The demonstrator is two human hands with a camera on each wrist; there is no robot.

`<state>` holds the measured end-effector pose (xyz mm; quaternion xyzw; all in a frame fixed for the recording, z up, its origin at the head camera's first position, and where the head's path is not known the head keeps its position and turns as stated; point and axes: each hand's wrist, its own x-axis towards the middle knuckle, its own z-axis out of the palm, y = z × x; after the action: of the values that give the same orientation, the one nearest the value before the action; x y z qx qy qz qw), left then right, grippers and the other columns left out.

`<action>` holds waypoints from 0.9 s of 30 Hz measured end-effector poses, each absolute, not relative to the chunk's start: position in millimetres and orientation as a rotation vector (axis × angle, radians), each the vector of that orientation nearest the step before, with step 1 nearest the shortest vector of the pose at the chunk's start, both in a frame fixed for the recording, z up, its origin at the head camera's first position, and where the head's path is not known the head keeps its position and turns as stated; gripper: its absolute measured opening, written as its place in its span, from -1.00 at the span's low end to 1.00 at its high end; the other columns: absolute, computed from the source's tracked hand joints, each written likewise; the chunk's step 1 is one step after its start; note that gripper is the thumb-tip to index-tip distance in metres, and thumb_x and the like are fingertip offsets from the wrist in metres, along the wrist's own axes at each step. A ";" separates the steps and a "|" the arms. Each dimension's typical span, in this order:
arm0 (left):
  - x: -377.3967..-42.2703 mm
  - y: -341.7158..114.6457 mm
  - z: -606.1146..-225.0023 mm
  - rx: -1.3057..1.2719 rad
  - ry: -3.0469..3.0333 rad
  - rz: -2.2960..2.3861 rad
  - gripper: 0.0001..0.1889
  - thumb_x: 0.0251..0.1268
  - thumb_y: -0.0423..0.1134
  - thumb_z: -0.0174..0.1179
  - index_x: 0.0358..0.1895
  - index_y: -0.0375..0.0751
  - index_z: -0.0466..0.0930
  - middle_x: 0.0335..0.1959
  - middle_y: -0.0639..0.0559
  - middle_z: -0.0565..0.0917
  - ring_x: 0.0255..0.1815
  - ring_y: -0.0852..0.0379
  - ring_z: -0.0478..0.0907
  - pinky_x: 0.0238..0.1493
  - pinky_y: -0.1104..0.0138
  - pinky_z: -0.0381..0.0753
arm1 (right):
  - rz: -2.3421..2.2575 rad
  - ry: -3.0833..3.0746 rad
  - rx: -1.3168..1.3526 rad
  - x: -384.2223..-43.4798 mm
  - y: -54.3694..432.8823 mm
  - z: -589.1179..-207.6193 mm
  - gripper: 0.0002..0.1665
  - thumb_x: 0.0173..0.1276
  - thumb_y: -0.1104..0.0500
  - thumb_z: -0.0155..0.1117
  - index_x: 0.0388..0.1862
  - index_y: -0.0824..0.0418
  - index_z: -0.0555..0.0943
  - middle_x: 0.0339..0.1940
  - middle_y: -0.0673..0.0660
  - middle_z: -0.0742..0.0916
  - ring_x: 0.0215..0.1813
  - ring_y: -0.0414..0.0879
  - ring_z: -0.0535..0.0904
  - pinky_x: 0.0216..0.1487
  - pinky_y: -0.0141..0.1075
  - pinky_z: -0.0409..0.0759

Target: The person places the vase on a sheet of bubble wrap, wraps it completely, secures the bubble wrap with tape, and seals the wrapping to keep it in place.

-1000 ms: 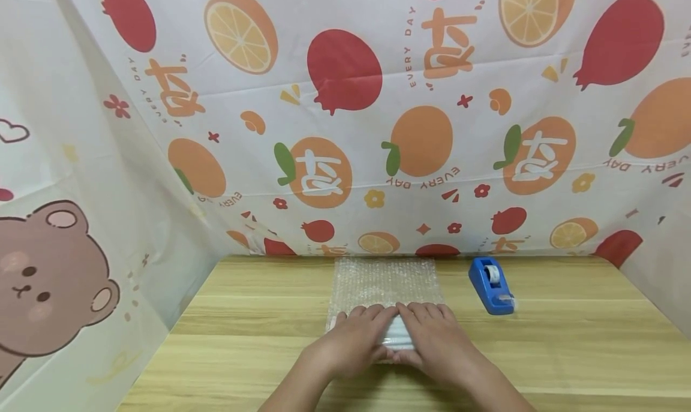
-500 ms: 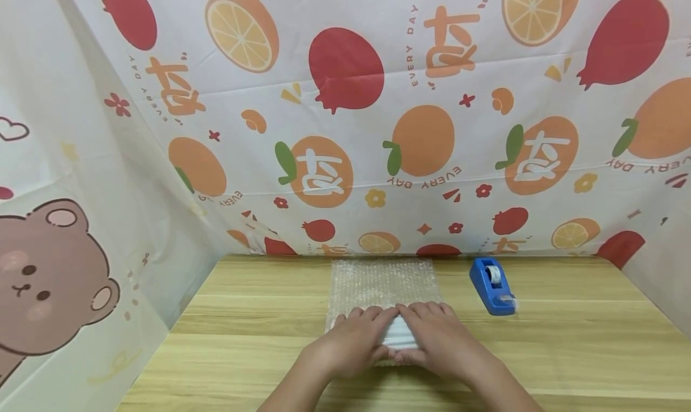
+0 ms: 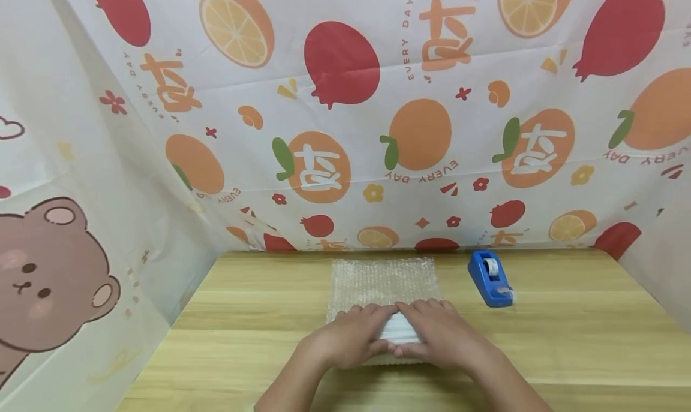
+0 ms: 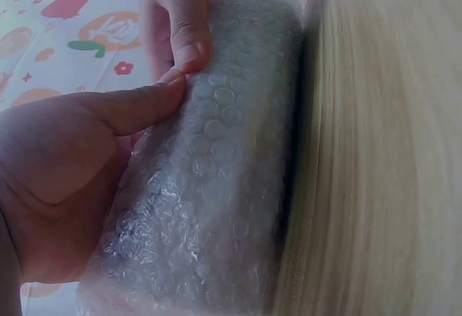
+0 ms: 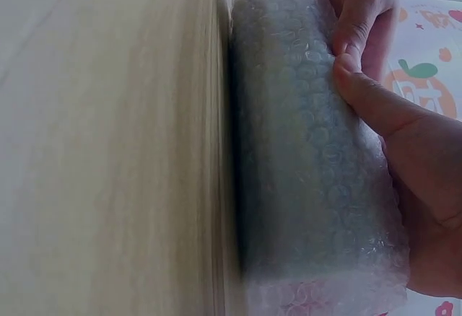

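Observation:
My left hand (image 3: 351,338) and right hand (image 3: 439,337) grip a rounded bundle wrapped in bubble wrap (image 4: 216,150) from both sides. Their thumbs meet along its near side, and the fingers reach over its top. Between the hands in the head view, a pale, ridged strip of the bundle (image 3: 399,329) shows. Whatever lies inside is veiled by the wrap. A flat sheet of bubble wrap (image 3: 383,280) stretches out behind the hands toward the back of the table. In the right wrist view the bundle (image 5: 310,150) lies close against the wooden surface.
A blue tape dispenser (image 3: 490,279) with a roll of tape stands at the back right of the wooden table (image 3: 243,334). Behind the table hangs a fruit-print cloth (image 3: 367,142), and a cloth with a bear print (image 3: 48,268) hangs on the left.
The head view has tipped slightly downward during the last half second. Both hands keep their grip on the bundle, with slightly more of its pale strip showing between them.

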<state>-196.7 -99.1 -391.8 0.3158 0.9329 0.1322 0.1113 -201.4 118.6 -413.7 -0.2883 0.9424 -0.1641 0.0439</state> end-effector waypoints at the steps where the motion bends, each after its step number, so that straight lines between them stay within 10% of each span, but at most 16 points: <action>1: -197.6 -99.1 -391.2 0.924 2.742 0.399 -0.32 0.36 0.23 0.06 0.49 0.21 0.16 0.33 0.12 0.46 0.26 -0.04 0.45 0.14 -0.19 0.43 | -0.497 2.886 -0.887 -202.4 118.5 -412.4 0.07 0.19 -0.58 0.00 0.44 0.11 0.38 0.26 0.10 0.61 0.25 0.04 0.48 0.30 0.14 0.29; 27: -182.6 -75.3 -386.3 0.745 2.856 0.346 -0.39 0.48 -0.02 -0.15 0.47 -0.27 0.22 0.51 -0.26 0.23 0.54 -0.18 0.12 0.42 -0.22 0.11 | -0.477 2.937 -0.891 -206.8 118.2 -418.1 -0.04 0.24 -0.59 -0.09 0.39 -0.01 0.45 0.22 0.00 0.65 0.23 -0.01 0.53 0.25 0.09 0.39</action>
<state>-182.6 -75.3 -386.3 0.2498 0.9575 0.1161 0.0849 -206.8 118.2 -418.1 -0.2867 0.9455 -0.1535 0.0177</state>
